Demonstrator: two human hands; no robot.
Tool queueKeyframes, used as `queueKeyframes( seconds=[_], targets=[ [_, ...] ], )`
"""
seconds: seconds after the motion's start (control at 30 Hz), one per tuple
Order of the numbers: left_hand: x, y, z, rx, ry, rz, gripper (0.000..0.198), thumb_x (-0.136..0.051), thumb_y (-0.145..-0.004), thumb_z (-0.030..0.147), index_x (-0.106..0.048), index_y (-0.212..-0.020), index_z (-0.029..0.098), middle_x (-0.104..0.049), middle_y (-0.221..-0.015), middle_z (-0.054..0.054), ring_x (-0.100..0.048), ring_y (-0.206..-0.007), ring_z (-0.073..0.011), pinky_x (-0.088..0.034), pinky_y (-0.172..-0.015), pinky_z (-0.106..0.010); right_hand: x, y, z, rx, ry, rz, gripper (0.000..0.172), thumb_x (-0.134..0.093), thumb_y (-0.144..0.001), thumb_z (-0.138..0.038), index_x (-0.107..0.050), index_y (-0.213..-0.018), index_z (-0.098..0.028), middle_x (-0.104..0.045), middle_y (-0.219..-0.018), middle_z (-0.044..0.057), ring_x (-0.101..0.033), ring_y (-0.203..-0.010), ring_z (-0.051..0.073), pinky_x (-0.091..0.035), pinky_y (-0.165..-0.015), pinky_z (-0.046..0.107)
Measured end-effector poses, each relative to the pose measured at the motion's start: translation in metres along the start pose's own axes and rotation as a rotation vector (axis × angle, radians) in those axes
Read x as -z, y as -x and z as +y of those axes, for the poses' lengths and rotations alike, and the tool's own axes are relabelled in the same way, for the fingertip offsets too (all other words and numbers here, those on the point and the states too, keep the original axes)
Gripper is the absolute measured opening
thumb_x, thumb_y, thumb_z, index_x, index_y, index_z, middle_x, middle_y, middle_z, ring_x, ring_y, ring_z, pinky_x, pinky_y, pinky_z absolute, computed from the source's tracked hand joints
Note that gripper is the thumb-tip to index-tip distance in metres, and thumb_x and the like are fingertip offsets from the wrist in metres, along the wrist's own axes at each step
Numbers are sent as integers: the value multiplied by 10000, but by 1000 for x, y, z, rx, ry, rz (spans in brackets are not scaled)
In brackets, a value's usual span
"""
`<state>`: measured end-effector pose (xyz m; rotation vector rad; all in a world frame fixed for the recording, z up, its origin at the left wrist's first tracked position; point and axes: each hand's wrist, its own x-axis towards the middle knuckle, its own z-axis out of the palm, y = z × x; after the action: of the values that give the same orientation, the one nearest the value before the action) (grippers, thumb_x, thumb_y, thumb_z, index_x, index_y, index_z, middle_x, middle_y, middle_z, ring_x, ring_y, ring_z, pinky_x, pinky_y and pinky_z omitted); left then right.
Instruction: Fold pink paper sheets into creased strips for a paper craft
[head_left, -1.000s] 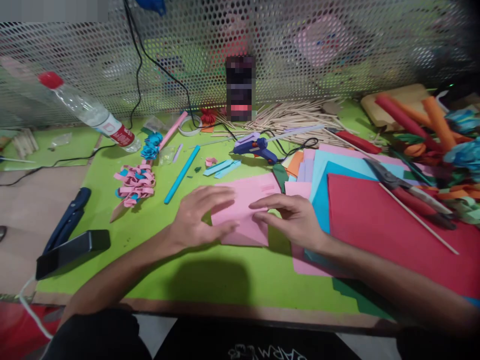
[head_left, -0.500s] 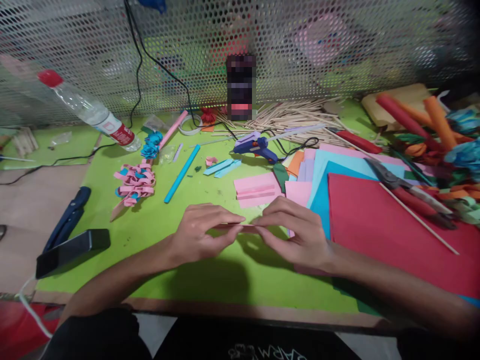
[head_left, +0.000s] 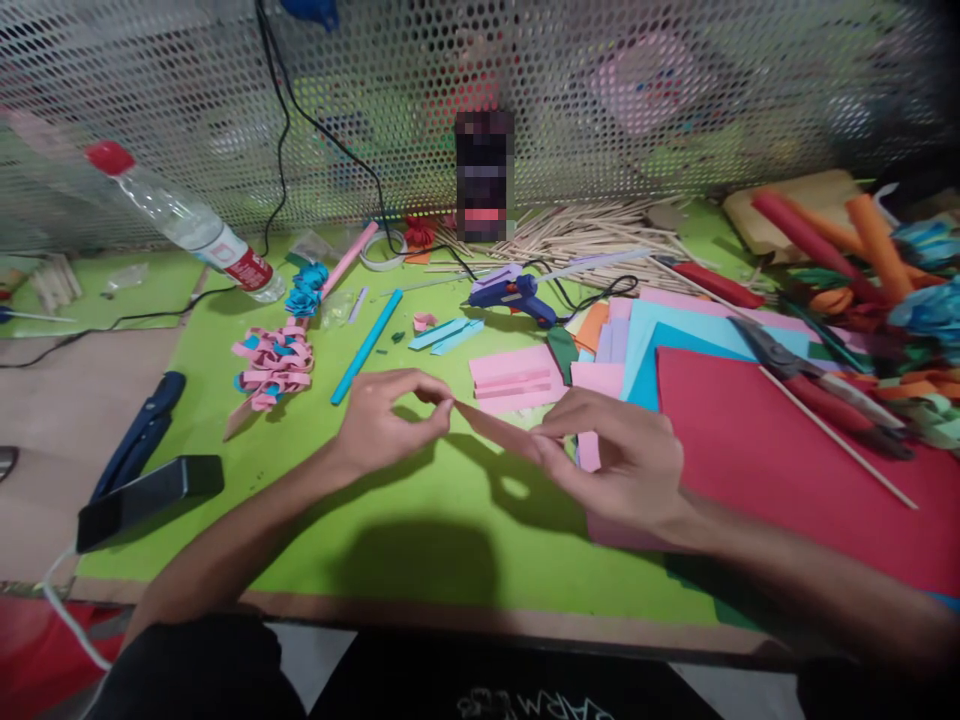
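Observation:
A narrow pink paper strip (head_left: 496, 428) is stretched between my two hands above the green tabletop, slanting down to the right. My left hand (head_left: 390, 420) pinches its upper left end between thumb and fingers. At the lower right end, my right hand (head_left: 611, 455) grips it the same way. Just beyond the strip lies a pink paper piece (head_left: 517, 375) with folded strips on it. A blue paper tube (head_left: 366, 347) rests beyond my left hand, and light blue paper strips (head_left: 448, 336) lie farther back.
Stacked coloured sheets (head_left: 795, 450) with pliers (head_left: 817, 385) on top cover the right side. A blue glue gun (head_left: 514, 297) lies behind, near thin wooden sticks (head_left: 592, 235). At left are a plastic bottle (head_left: 187, 225), a pink-and-blue paper flower stem (head_left: 274, 365), a stapler (head_left: 139, 435) and a black box (head_left: 150, 500).
My hands have drawn apart, the left moving up and left, the right slightly down and right. More of the pink strip now shows between them, tilted instead of level.

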<state>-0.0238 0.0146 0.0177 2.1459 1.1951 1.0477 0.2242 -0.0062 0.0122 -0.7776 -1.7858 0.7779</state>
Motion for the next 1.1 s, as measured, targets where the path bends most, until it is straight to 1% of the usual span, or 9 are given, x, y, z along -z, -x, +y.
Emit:
queueKeyframes(
  seconds=[0.13, 0.3, 0.47, 0.57, 0.7, 0.83, 0.9, 1.0, 1.1],
  targets=[
    [1, -1, -7, 162, 100, 82, 40, -690, -833, 196, -708, -833, 160, -734, -759, -13, -682, -666, -118, -570, -657, -221, 3, -1, 7, -129, -54, 67, 171, -652, -804, -73, -634, -832, -240, -637, -683, -12, -594, -615, 148, -482, -596, 318],
    [-6, 8, 9, 188, 271, -96, 206, -716, -852, 271, -717, -1034, 173, -758, -886, -32, -711, -750, -126, -582, -674, -205, 2, -1, 14, -195, -13, -1, 119, -625, -836, -103, -621, -822, -222, -660, -736, -5, -605, -659, 141, -475, -616, 288],
    [-14, 17, 19, 105, 134, -142, 38, -713, -849, 203, -736, -850, 173, -732, -726, 11, -644, -604, -75, -514, -585, -158, -3, -2, 16, -46, 100, -210, 91, -591, -846, -116, -660, -877, -167, -650, -746, 16, -578, -658, 126, -462, -610, 267],
    [-17, 21, 19, 34, 95, -152, 26, -710, -842, 187, -721, -845, 163, -720, -709, 18, -629, -583, -69, -499, -570, -159, -6, -2, 15, 7, 95, -227, 99, -581, -845, -111, -670, -870, -146, -635, -715, 20, -558, -639, 123, -450, -590, 260],
    [-17, 22, 20, -6, 78, -113, 16, -701, -825, 150, -705, -810, 153, -707, -681, 25, -612, -559, -55, -483, -548, -143, -4, -6, 22, -70, 82, -187, 102, -605, -809, -99, -686, -823, -159, -658, -719, 13, -588, -656, 125, -474, -621, 258],
    [-13, 18, 22, 44, 128, -51, 29, -692, -812, 126, -694, -791, 147, -701, -675, 22, -608, -558, -51, -488, -542, -129, 6, -14, 43, -283, 125, -79, 79, -630, -785, -123, -687, -786, -177, -683, -730, 7, -604, -647, 128, -468, -600, 240],
    [-11, 16, 22, 91, 161, 3, 34, -702, -806, 134, -680, -783, 145, -685, -658, 25, -604, -550, -53, -492, -538, -129, 11, -16, 51, -362, -2, -28, 71, -606, -853, -191, -675, -838, -182, -681, -759, 11, -621, -672, 132, -489, -634, 245],
    [-9, 13, 18, 185, 218, 72, 76, -710, -819, 163, -653, -772, 144, -660, -639, 29, -590, -526, -55, -479, -505, -132, 14, -16, 53, -399, -292, -160, 153, -594, -912, -317, -652, -981, -193, -670, -841, 19, -635, -732, 140, -513, -681, 259],
    [-10, 12, 10, 244, 297, 112, 104, -700, -854, 208, -644, -792, 145, -658, -664, 24, -589, -523, -54, -469, -483, -128, 10, -14, 47, -414, -321, -302, 185, -748, -818, -331, -654, -879, -184, -640, -803, 4, -601, -716, 129, -490, -675, 245]
  ],
)
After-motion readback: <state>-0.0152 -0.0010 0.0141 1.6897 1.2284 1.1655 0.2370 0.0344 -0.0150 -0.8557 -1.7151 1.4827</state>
